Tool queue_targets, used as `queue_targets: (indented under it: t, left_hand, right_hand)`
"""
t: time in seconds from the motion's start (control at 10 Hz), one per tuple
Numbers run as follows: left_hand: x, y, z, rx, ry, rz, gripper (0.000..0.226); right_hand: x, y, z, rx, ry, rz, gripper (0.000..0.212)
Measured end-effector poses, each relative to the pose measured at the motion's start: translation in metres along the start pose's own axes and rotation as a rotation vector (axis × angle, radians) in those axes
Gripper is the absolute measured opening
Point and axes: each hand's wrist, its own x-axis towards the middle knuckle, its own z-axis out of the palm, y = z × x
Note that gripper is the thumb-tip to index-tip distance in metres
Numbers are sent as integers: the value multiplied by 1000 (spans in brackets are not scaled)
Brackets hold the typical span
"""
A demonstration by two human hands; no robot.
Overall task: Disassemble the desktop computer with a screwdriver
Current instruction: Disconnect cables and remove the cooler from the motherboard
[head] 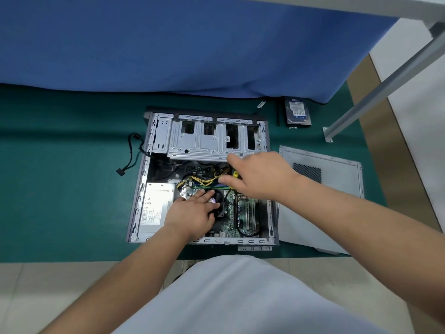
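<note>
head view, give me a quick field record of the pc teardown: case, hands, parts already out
case: open desktop case lying on the green mat
left hand: left hand rests flat on the cpu fan
right hand: right hand holds a yellow-handled screwdriver
removed: side panel right of the case; hard drive by the blue cloth
inside: power supply, motherboard

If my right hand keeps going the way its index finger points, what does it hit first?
Probably the metal drive cage: the right hand has its index finger stretched up-left, its tip already at the cage's near edge. Whether it touches or hovers above is unclear from this single view.
</note>
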Motion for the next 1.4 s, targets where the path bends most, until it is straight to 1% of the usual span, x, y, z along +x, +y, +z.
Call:
queue_targets:
  t: [0.1, 0.2, 0.3, 0.4, 0.5, 0.6, 0.7, 0.8, 0.9, 1.0, 1.1, 1.2, 1.3, 1.4]
  left_hand:
    - [0, 1, 0, 1, 8, -2, 50]
    - [0, 1, 0, 1, 12, -3, 50]
    - [-1, 1, 0, -4, 19, -6, 49]
    - [-1, 1, 0, -3, 21, -6, 49]
    - [-1, 1, 1, -2, 21, -5, 49]
    - [0, 0, 1, 1, 21, -4, 49]
    - [-1, 0, 1, -1, 24, -4, 49]
    - [-1, 1, 1, -7, 27, -5, 49]
    - [-2, 0, 0, -6, 28, -7, 49]
    - [-1, 1, 0, 0, 25, -3, 49]
    - [-1, 1, 0, 2, 23, -7, 50]
    - [0, 0, 1, -3, 21, -11, 50]
    - [0, 0, 2, 0, 19, -9, 50]
    - [0, 0, 1, 6, 20, -9, 50]
  right_hand:
    - [2, -3, 2, -64, 36, -106, 40]
    - [3, -1, -2, 20, 19, -285, 33]
    - [6, -5, -2, -20, 57, -88, 44]
    - [8, -8, 2, -108, 66, 58, 55]
    - [9, -1, 4, -43, 11, -215, 40]
    - [8, 4, -2, 20, -34, -365, 38]
    - [5, -3, -4, -37, 15, -116, 55]
    - [4, -12, -2, -137, 46, 58, 65]
    - [8, -10, 0, -69, 8, -81, 41]
    - [9, -6, -7, 25, -61, -297, 34]
    - [9, -9, -8, -18, 2, -149, 49]
    - [9, -20, -4, -105, 28, 81, 63]
    - [12, -16, -1, -92, 2, -74, 44]
    - [14, -8, -7, -17, -77, -334, 36]
